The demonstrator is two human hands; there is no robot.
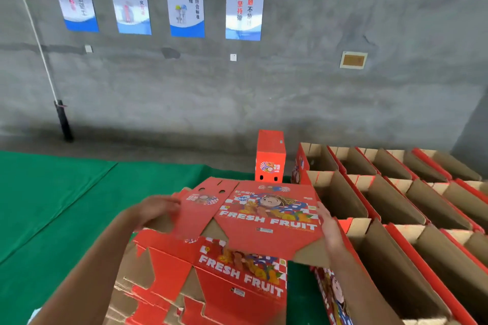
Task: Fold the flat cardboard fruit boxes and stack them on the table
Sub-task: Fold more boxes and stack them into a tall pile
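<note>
Red flat cardboard box blank [253, 216] printed "FRESH FRUIT" is held up above the pile of flat red blanks [211, 280] on the green table cover [52, 206]. The left hand [155, 210] grips its left edge, the right hand [328, 229] holds its right edge. Folded open boxes [396, 208] stand in rows at the right.
</note>
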